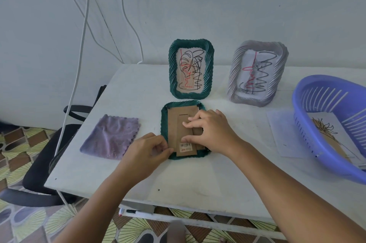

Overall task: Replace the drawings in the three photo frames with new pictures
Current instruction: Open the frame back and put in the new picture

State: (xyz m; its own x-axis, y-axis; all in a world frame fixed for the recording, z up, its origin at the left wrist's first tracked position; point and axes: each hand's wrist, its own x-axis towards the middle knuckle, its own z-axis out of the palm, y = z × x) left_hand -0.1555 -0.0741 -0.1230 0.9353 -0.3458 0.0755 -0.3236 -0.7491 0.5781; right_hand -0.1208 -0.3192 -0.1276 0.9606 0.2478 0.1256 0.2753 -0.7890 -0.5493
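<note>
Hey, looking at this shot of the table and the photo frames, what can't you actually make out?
- Face-down green frame, head view: its picture side lies against the table.
- Barcode label: print too small.
- Blue basket: cut off by the right edge; its wall hides part of the picture inside.
- Gray frame: blurred.

At frame centre I see my left hand (147,148) pinching the face-down green frame's (164,123) corner, right hand (210,131) pressing its cardboard backing (178,125).

Both forearms extended forward, left grip (147,148) curled in a pinch, right grip (211,130) flat, fingers spread.
</note>
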